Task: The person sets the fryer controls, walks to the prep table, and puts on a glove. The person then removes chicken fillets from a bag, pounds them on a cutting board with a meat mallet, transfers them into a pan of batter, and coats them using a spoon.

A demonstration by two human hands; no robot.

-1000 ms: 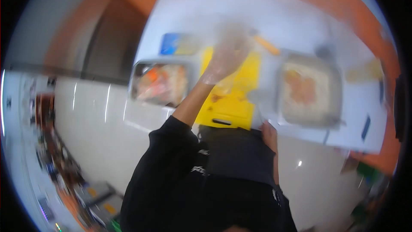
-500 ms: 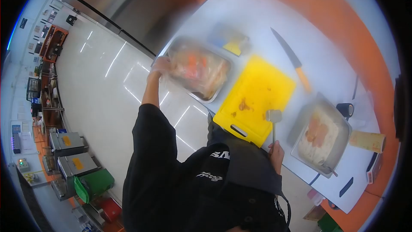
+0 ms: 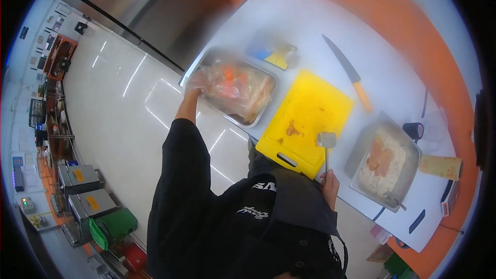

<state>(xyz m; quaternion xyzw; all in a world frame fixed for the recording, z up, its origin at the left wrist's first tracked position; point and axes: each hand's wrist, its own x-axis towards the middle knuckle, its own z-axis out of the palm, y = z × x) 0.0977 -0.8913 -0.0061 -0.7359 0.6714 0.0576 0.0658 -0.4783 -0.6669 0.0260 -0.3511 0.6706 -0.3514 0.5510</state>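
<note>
My left hand [image 3: 195, 80], in what looks like a clear plastic glove, grips the left edge of a clear plastic bag [image 3: 232, 92], though haze softens the fingers. Pale and orange-red pieces show through the bag, which lies in a metal tray [image 3: 249, 123]. My right hand [image 3: 329, 182] is wrapped round the handle of a meat mallet [image 3: 326, 140]. The mallet's square metal head is over the right side of a yellow cutting board [image 3: 310, 98]. Small brownish scraps [image 3: 293, 128] lie on the board.
A knife with a yellow handle [image 3: 362, 97] lies beyond the board. At right stands a deep metal pan [image 3: 356, 180] holding pale flour-like powder and meat pieces. A dark roll [image 3: 413, 130], a yellowish cylinder [image 3: 440, 168] and a blue-yellow packet [image 3: 277, 57] are also on the table.
The view has shifted slightly. My left hand stays at the bag by the tray's left rim, and my right hand still holds the mallet over the board.
</note>
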